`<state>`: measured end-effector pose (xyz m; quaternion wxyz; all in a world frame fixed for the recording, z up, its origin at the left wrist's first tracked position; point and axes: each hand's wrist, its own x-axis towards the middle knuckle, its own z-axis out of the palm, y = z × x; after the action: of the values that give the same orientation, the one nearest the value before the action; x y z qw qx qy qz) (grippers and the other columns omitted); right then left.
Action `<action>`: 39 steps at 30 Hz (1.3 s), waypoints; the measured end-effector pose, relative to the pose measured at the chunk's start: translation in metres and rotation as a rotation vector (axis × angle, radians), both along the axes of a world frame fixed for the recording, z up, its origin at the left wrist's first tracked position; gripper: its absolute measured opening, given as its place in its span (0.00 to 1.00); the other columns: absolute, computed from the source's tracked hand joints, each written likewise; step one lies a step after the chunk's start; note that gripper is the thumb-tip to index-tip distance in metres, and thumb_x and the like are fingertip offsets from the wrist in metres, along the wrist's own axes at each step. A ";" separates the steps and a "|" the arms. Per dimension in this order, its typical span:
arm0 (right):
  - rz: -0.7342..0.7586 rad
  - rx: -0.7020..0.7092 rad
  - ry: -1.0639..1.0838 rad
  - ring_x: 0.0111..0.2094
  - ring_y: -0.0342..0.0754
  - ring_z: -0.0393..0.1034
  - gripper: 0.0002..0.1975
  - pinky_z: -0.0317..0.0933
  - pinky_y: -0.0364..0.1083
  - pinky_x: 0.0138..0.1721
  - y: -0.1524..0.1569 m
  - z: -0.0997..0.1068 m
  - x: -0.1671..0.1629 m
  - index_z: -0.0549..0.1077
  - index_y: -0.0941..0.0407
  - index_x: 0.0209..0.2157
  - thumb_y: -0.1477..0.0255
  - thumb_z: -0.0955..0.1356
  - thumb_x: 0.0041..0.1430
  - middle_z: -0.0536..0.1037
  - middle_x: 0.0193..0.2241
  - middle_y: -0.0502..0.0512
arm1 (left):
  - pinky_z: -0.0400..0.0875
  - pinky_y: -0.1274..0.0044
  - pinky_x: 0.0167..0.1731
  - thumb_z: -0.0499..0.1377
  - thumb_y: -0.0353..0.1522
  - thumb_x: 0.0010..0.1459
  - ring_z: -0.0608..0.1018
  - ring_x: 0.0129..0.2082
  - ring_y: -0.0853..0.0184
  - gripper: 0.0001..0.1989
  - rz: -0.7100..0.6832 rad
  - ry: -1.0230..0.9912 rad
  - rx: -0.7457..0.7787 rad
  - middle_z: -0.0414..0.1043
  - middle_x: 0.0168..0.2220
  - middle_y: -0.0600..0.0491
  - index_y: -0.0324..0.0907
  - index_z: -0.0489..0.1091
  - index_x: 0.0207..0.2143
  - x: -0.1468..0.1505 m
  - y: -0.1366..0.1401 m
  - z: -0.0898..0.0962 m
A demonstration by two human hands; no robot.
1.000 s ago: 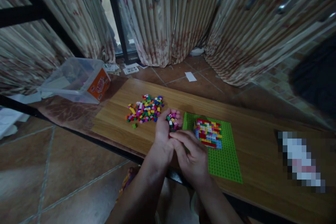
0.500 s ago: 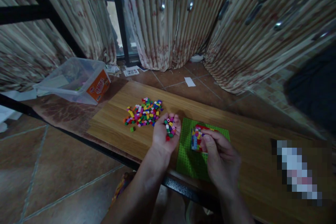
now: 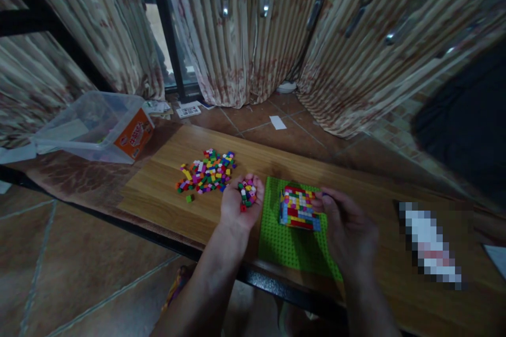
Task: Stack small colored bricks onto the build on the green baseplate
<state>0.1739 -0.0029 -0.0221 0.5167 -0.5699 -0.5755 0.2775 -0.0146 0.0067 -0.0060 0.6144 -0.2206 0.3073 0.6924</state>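
My left hand is turned palm up and cupped around several small building bricks of mixed colours. On the green baseplate stands a blocky structure built from multicoloured bricks. At its right side is my right hand, thumb and fingertips pinched together. A small dark blue brick shows at the thumb tip. The fingers partly hide the structure's upper right edge, and I cannot tell whether they touch it.
A pile of loose bricks lies left of my left hand, with one green brick apart. A clear plastic bin stands far left. A blurred-out object lies right on the wooden board. Curtains hang behind.
My right hand has moved right from over the structure to its right edge, uncovering most of its top. The left hand still cups the bricks. The view has shifted slightly.
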 end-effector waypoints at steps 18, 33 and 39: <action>0.236 -0.007 -0.291 0.59 0.58 0.58 0.07 0.48 0.66 0.60 0.003 -0.029 -0.005 0.82 0.44 0.36 0.62 0.70 0.58 0.69 0.57 0.53 | 0.74 0.84 0.23 0.49 0.23 0.63 0.74 0.23 0.74 0.14 -0.012 -0.011 0.040 0.68 0.22 0.53 0.36 0.67 0.25 -0.003 0.001 0.004; 0.144 -0.113 -0.166 0.58 0.57 0.62 0.06 0.52 0.63 0.60 0.006 -0.029 -0.014 0.82 0.48 0.31 0.65 0.71 0.54 0.71 0.56 0.54 | 0.73 0.85 0.23 0.48 0.23 0.64 0.73 0.23 0.75 0.15 -0.019 -0.010 0.061 0.68 0.21 0.53 0.35 0.67 0.25 -0.006 -0.001 0.007; 0.112 -0.110 -0.115 0.57 0.57 0.64 0.05 0.53 0.62 0.60 0.006 -0.027 -0.017 0.82 0.48 0.28 0.66 0.71 0.52 0.73 0.54 0.53 | 0.73 0.85 0.24 0.48 0.23 0.64 0.74 0.23 0.74 0.15 -0.010 -0.010 0.053 0.68 0.22 0.53 0.34 0.67 0.24 -0.005 0.000 0.007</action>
<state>0.1566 0.0029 -0.0493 0.4345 -0.5795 -0.6190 0.3038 -0.0198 0.0064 0.0007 0.6251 -0.2063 0.2870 0.6959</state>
